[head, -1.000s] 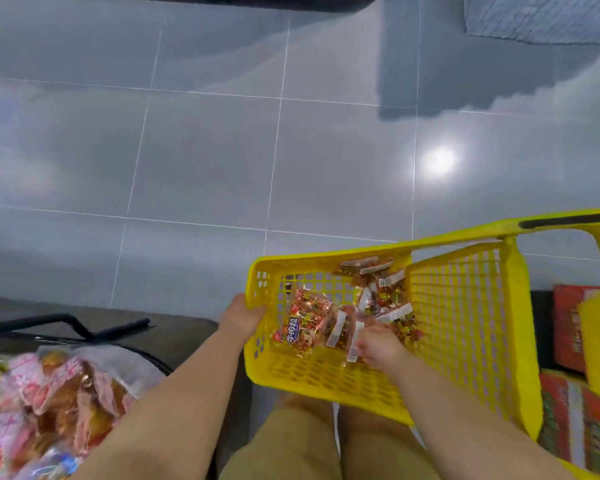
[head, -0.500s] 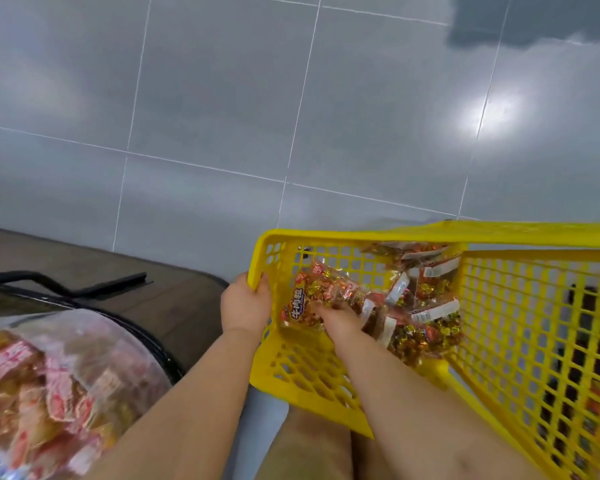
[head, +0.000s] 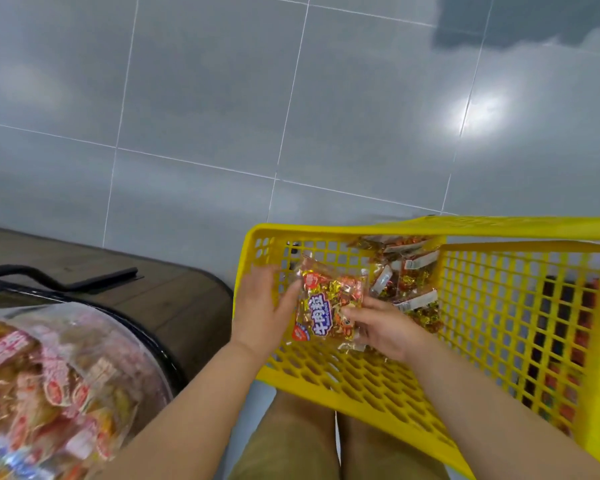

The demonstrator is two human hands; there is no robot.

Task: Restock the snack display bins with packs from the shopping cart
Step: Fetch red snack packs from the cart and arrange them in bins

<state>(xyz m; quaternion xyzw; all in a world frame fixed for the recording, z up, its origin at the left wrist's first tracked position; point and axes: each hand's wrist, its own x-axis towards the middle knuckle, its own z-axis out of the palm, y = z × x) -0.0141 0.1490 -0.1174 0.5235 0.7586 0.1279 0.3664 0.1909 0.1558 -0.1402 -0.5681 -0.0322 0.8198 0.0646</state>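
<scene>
Bridging left hand (head: 260,315), right hand (head: 387,329): pack (head: 329,306)

A glossy grey tiled floor (head: 205,116) with pale grout lines fills the upper half of the view, and a bright light patch (head: 478,109) reflects off it at the right. The yellow mesh shopping cart (head: 499,323) stands over the floor at the right. Several clear snack packs (head: 413,282) with white labels lie heaped against its far wall. At the left is a low table (head: 174,296) with a brown wood-grain top and a rounded corner. A black bar (head: 66,280) lies on it. A clear, black-rimmed bin (head: 94,327) of wrapped snacks overlaps the table's near edge.
</scene>
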